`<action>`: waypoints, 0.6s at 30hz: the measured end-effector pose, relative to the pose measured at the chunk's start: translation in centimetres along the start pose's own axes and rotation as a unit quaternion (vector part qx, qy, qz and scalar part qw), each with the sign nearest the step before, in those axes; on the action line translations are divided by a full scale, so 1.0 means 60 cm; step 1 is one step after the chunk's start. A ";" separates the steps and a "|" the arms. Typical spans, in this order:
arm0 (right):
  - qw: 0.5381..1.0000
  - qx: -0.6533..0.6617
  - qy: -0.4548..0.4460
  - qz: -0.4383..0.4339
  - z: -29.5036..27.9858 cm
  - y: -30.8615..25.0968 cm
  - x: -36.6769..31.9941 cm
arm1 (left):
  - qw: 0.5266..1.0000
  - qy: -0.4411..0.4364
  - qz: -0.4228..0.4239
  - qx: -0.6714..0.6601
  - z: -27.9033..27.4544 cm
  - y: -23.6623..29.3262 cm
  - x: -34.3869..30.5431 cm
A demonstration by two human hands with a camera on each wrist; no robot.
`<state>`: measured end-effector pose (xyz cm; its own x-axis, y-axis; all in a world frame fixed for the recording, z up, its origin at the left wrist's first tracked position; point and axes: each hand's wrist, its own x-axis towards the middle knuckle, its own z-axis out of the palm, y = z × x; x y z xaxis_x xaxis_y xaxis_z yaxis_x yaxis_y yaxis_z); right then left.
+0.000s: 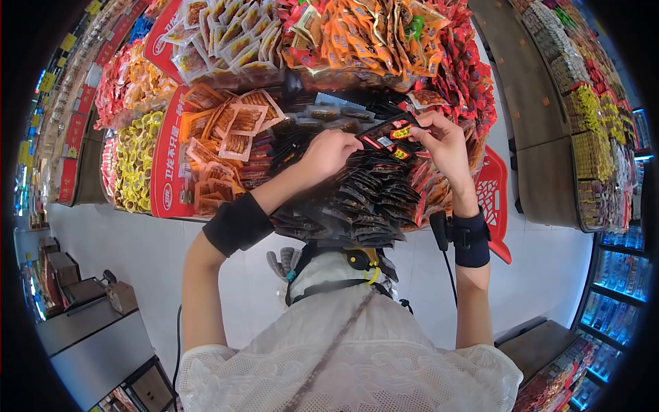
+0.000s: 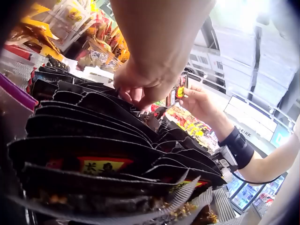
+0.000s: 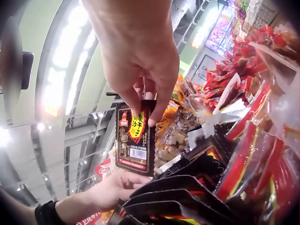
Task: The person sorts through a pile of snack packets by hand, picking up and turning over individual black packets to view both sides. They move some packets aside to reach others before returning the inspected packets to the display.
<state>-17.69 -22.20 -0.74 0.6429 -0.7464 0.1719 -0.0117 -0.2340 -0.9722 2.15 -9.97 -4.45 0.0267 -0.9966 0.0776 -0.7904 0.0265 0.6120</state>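
In the head view my right hand (image 1: pixel 443 141) pinches a small black snack packet (image 3: pixel 133 152) by its upper end, between thumb and fingers. The packet has a yellow and red label and a white barcode. My left hand (image 1: pixel 329 156) has curled fingers, their tips close to the packet's other end; I cannot tell whether they grip anything. In the left wrist view this hand reaches over rows of similar black packets (image 2: pixel 89 126) standing on edge. More of these dark packets (image 1: pixel 374 199) fill the bin below both hands.
Orange-brown packets (image 1: pixel 247 120) lie left of the black ones, beside a red sign board (image 1: pixel 168 158). Clear and orange packets (image 1: pixel 364 34) are heaped behind. Red packets (image 1: pixel 473 82) rise at the right, above a red plastic basket (image 1: pixel 493 199). Shelves (image 1: pixel 549 123) line the right side.
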 end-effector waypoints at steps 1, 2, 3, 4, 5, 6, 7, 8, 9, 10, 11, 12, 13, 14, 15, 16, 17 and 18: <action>0.999 0.039 -0.010 0.005 0.000 0.002 -0.003 | 0.999 0.022 0.024 0.006 0.002 -0.006 0.002; 0.999 0.027 -0.024 0.004 -0.003 0.007 -0.003 | 0.998 0.045 0.048 0.012 0.008 -0.014 0.003; 0.999 0.037 -0.028 0.005 -0.002 0.009 -0.004 | 0.995 0.068 0.070 0.018 0.006 -0.013 0.004; 0.998 0.047 -0.032 0.005 0.000 0.011 -0.006 | 0.999 0.031 0.031 -0.005 0.003 -0.013 0.008; 0.998 0.056 -0.037 0.006 0.001 0.013 -0.007 | 1.000 -0.007 -0.007 -0.028 -0.003 -0.013 0.014; 0.999 0.004 -0.047 0.003 0.001 0.016 -0.007 | 0.997 -0.044 -0.044 -0.051 -0.011 -0.011 0.019; 0.998 -0.009 -0.056 0.001 0.001 0.017 -0.006 | 0.996 -0.057 -0.039 -0.049 -0.014 -0.014 0.024; 0.998 -0.023 -0.065 -0.001 0.002 0.015 -0.005 | 0.996 -0.070 -0.033 -0.046 -0.017 -0.018 0.027; 0.997 -0.037 -0.073 -0.002 0.003 0.013 -0.005 | 0.995 -0.083 -0.027 -0.044 -0.020 -0.019 0.030; 0.997 -0.041 -0.068 -0.015 0.007 0.009 -0.005 | 0.994 -0.098 -0.031 -0.044 -0.024 -0.020 0.032; 0.997 -0.032 -0.064 -0.021 0.010 0.005 -0.004 | 0.994 -0.097 -0.033 -0.041 -0.026 -0.019 0.033; 0.998 -0.022 -0.060 -0.026 0.013 0.001 -0.004 | 0.994 -0.098 -0.034 -0.039 -0.027 -0.019 0.034; 0.998 -0.013 -0.056 -0.032 0.016 -0.001 -0.004 | 0.994 -0.098 -0.034 -0.036 -0.027 -0.019 0.035; 0.998 -0.011 -0.059 -0.028 0.019 -0.002 -0.003 | 0.992 -0.115 -0.036 -0.048 -0.028 -0.022 0.036; 0.998 -0.009 -0.063 -0.024 0.023 -0.002 -0.003 | 0.992 -0.114 -0.031 -0.045 -0.029 -0.023 0.036; 0.998 -0.006 -0.067 -0.021 0.025 -0.002 -0.002 | 0.992 -0.114 -0.026 -0.041 -0.031 -0.022 0.036; 0.996 -0.044 -0.066 -0.031 0.025 0.002 -0.002 | 0.993 -0.113 -0.021 -0.037 -0.032 -0.022 0.035; 0.994 -0.081 -0.064 -0.040 0.025 0.005 -0.002 | 0.994 -0.106 -0.009 -0.036 -0.029 -0.027 0.035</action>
<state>-16.59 -21.25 -1.32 0.7392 -0.6377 0.2166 -0.0721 -0.3947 -0.9160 4.54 -11.97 -3.90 -0.0951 -0.9907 -0.0977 -0.7446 0.0057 0.6675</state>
